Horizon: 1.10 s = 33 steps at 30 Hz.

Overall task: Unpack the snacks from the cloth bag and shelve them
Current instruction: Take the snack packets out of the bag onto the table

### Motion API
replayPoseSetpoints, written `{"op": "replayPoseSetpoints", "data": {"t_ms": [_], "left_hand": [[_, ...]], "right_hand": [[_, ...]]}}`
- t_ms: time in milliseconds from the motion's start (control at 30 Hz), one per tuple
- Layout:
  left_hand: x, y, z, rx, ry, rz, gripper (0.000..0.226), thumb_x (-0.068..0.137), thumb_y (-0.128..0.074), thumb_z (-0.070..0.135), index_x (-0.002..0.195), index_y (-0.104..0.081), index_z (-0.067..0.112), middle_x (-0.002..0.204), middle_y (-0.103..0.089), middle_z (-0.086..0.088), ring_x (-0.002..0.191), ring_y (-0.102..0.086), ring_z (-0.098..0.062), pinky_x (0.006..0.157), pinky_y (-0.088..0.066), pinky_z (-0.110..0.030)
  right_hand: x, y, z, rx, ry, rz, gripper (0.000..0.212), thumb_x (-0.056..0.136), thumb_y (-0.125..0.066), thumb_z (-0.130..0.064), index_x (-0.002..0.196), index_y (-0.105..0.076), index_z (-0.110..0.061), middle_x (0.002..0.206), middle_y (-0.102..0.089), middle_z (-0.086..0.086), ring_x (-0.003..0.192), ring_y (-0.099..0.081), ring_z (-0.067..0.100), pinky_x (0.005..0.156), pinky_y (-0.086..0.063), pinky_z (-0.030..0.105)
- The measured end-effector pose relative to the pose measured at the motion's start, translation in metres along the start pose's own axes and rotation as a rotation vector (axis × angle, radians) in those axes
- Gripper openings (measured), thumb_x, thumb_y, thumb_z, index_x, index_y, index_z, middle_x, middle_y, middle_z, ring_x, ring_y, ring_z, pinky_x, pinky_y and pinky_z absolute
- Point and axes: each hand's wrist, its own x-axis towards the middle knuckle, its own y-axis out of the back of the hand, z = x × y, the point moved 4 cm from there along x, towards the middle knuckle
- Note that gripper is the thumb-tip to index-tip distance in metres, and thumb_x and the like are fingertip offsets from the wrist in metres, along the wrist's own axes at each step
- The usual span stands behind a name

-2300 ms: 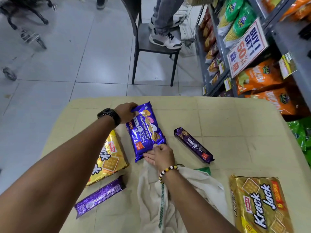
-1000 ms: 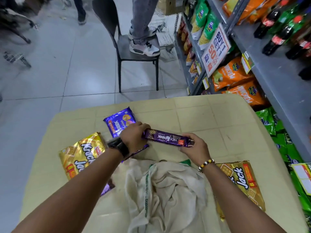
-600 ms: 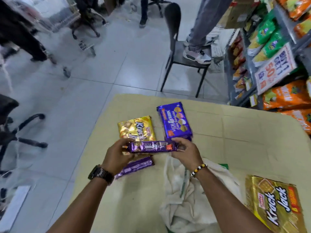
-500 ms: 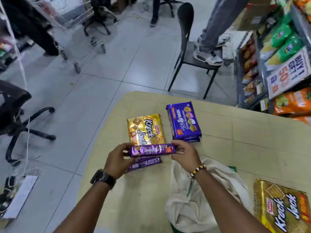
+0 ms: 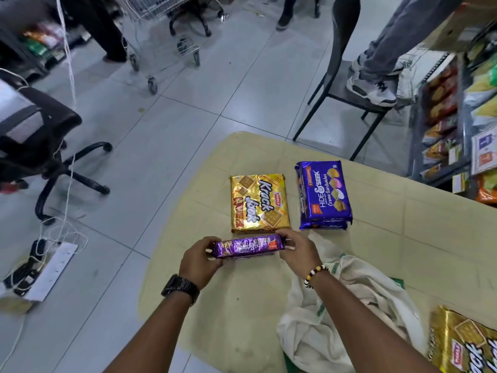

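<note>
From the head view, I have both hands on one slim purple biscuit roll (image 5: 248,246), held level just above the surface (image 5: 403,238). My left hand (image 5: 200,261) pinches its left end, my right hand (image 5: 297,250) pinches the right end, fingers curled round it.

Just beyond the roll lies a gold Krack Jack pack (image 5: 259,203), flat, and beside that to the right a blue Hide & Seek pack (image 5: 324,193) that seems to sit on top of another like it. The cloth bag (image 5: 347,305) lies slumped under my right forearm, and a second gold pack (image 5: 465,343) shows at the lower right edge. Whether anything is left inside the bag I cannot tell.

I judge this is the sorting part of unpacking: goods out, grouped by kind, none shelved yet. Next I would lay the roll down squarely near the gold pack, then check the bag. The shelves (image 5: 441,109) stand to the right, well apart from the hands.
</note>
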Motion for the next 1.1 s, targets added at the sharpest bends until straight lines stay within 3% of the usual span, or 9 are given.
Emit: {"op": "replayPoseSetpoints", "data": {"t_ms": [133, 333, 433, 533, 633, 733, 867, 1033, 1100], "left_hand": [[0.002, -0.003, -0.001, 0.019, 0.040, -0.018, 0.048, 0.069, -0.086, 0.015, 0.104, -0.061, 0.035, 0.100, -0.066, 0.011, 0.091, -0.067, -0.013, 0.075, -0.059, -0.033], [0.005, -0.001, 0.020, 0.055, -0.013, -0.074, 0.085, 0.065, -0.090, 0.029, 0.138, -0.047, 0.033, 0.119, -0.048, 0.007, 0.113, -0.049, -0.013, 0.089, -0.055, -0.036], [0.016, 0.002, 0.039, 0.010, -0.028, -0.092, 0.082, 0.069, -0.086, 0.040, 0.140, -0.045, 0.033, 0.128, -0.047, 0.007, 0.119, -0.045, -0.012, 0.096, -0.050, -0.038], [0.041, 0.007, 0.059, -0.046, -0.029, -0.069, 0.076, 0.076, -0.081, 0.045, 0.141, -0.046, 0.027, 0.137, -0.048, 0.003, 0.118, -0.048, -0.013, 0.096, -0.047, -0.037], [0.078, 0.006, 0.072, -0.136, 0.055, -0.099, 0.074, 0.083, -0.076, 0.043, 0.144, -0.041, 0.022, 0.146, -0.047, -0.005, 0.125, -0.051, -0.023, 0.096, -0.048, -0.038], [0.109, -0.005, 0.073, -0.209, 0.180, -0.166, 0.082, 0.084, -0.075, 0.044, 0.150, -0.032, 0.020, 0.151, -0.043, -0.009, 0.130, -0.049, -0.030, 0.103, -0.047, -0.045], [0.130, -0.020, 0.067, -0.179, 0.264, -0.178, 0.085, 0.085, -0.073, 0.040, 0.154, -0.028, 0.018, 0.145, -0.051, -0.012, 0.121, -0.058, -0.032, 0.101, -0.050, -0.052], [0.132, -0.036, 0.056, -0.191, 0.307, -0.155, 0.041, 0.083, -0.073, 0.029, 0.121, -0.058, 0.023, 0.121, -0.069, -0.008, 0.101, -0.068, -0.028, 0.092, -0.057, -0.047], [0.131, -0.037, 0.051, -0.283, 0.336, -0.166, 0.051, 0.082, -0.077, 0.027, 0.129, -0.056, 0.020, 0.122, -0.067, -0.008, 0.100, -0.068, -0.028, 0.091, -0.057, -0.050]], "right_hand": [[0.002, 0.000, -0.001, -0.002, -0.013, -0.034, 0.049, 0.073, -0.069, 0.011, 0.115, -0.067, -0.014, 0.107, -0.067, 0.004, 0.095, -0.064, 0.014, 0.068, -0.048, 0.002], [-0.012, 0.024, 0.003, 0.020, -0.037, 0.030, 0.055, 0.075, -0.073, 0.001, 0.123, -0.063, -0.022, 0.110, -0.065, -0.004, 0.101, -0.063, 0.010, 0.080, -0.052, 0.016], [-0.012, 0.042, 0.003, 0.079, -0.062, 0.113, 0.045, 0.081, -0.068, 0.001, 0.121, -0.064, -0.018, 0.115, -0.067, 0.001, 0.104, -0.064, 0.014, 0.079, -0.051, 0.015], [0.000, 0.049, -0.010, 0.131, -0.054, 0.149, 0.031, 0.095, -0.058, -0.009, 0.125, -0.063, -0.014, 0.119, -0.065, 0.000, 0.112, -0.061, 0.016, 0.091, -0.054, 0.030], [0.020, 0.047, -0.029, 0.094, -0.066, 0.123, 0.033, 0.101, -0.049, -0.018, 0.133, -0.058, -0.015, 0.122, -0.057, -0.006, 0.117, -0.053, 0.011, 0.093, -0.047, 0.028], [0.049, 0.031, -0.036, 0.048, -0.103, 0.020, 0.040, 0.098, -0.051, -0.026, 0.138, -0.051, -0.019, 0.129, -0.056, -0.009, 0.121, -0.053, 0.013, 0.099, -0.050, 0.036], [0.080, 0.019, -0.037, -0.095, -0.166, 0.024, 0.047, 0.088, -0.064, -0.031, 0.131, -0.051, -0.016, 0.124, -0.064, 0.003, 0.114, -0.062, 0.024, 0.092, -0.053, 0.036], [0.102, 0.011, -0.028, -0.196, -0.244, 0.077, 0.043, 0.090, -0.063, -0.027, 0.129, -0.052, -0.013, 0.124, -0.064, 0.010, 0.111, -0.062, 0.028, 0.094, -0.053, 0.039], [0.106, 0.010, -0.023, -0.176, -0.251, 0.068, 0.036, 0.089, -0.065, -0.027, 0.122, -0.056, -0.015, 0.119, -0.066, 0.008, 0.106, -0.064, 0.026, 0.091, -0.055, 0.040]]}}
